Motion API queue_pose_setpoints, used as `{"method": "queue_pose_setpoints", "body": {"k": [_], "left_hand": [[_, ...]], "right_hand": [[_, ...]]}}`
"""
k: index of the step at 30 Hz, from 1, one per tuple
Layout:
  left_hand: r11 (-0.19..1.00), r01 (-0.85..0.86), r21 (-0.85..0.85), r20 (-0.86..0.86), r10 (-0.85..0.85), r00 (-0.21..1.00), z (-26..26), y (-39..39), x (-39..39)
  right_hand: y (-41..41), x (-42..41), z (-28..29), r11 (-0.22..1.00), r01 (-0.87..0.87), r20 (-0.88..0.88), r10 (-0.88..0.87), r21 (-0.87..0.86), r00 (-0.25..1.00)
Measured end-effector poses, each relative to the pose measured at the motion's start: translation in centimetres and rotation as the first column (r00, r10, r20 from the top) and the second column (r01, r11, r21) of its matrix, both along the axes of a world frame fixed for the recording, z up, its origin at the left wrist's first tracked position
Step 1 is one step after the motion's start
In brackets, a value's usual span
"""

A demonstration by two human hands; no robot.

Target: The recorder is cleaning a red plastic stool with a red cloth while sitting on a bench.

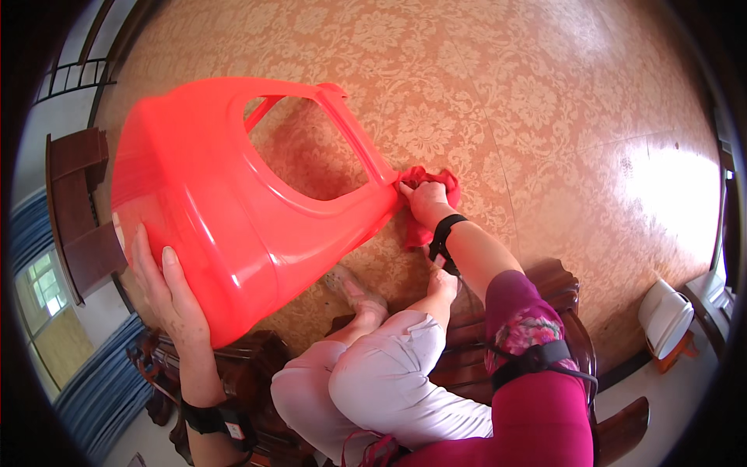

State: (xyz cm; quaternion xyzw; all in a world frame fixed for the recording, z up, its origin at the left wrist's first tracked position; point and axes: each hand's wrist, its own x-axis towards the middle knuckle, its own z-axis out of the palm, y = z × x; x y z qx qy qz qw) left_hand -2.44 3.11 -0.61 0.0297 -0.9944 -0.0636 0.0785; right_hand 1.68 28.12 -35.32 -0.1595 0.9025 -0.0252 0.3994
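Observation:
A large red plastic stool (233, 233) is tilted on its side in front of me, its wide part to the left and a leg end pointing right. Against its lower left edge lies my left hand (172, 295), fingers spread along the surface and bearing on it. My right hand (426, 198) is closed on a crumpled red cloth (415, 232) at the narrow leg end, where cloth and plastic meet. The palm side of the right hand is hidden.
Below is a patterned floor (525, 117). My bent knees (373, 373) are close under the stool. Dark wooden furniture (467, 356) surrounds my legs. A white lidded bin (666, 318) stands at the right, a brown wooden piece (79, 210) and blue curtains (105, 373) at the left.

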Motion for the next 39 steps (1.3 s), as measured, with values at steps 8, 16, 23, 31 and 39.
{"method": "queue_pose_setpoints", "body": {"k": [8,16,23,31,39], "left_hand": [[1.000,-0.009,0.023,-0.024,0.009,1.000,-0.4,-0.7,-0.1],[0.998,0.029,-0.064,-0.017,-0.030,0.999,-0.1,-1.4,0.0],[0.999,0.024,-0.035,-0.044,-0.025,0.999,-0.1,-1.3,0.0],[1.000,0.029,-0.005,-0.043,-0.030,0.999,-0.3,-1.0,-0.2],[0.994,0.076,-0.074,-0.046,-0.080,0.996,0.5,-1.4,-0.1]], "right_hand": [[0.8,1.5,-2.4,-0.027,0.994,0.921,-0.381,-0.106,0.087],[0.9,5.8,-0.8,-0.479,0.872,0.994,0.026,0.103,-0.103],[1.4,6.0,0.9,0.201,0.959,0.655,-0.700,-0.201,0.284],[-0.2,2.1,-2.5,0.422,0.826,0.510,-0.651,-0.373,0.562],[-0.9,-0.9,1.8,0.731,0.664,0.431,-0.554,-0.159,0.712]]}}
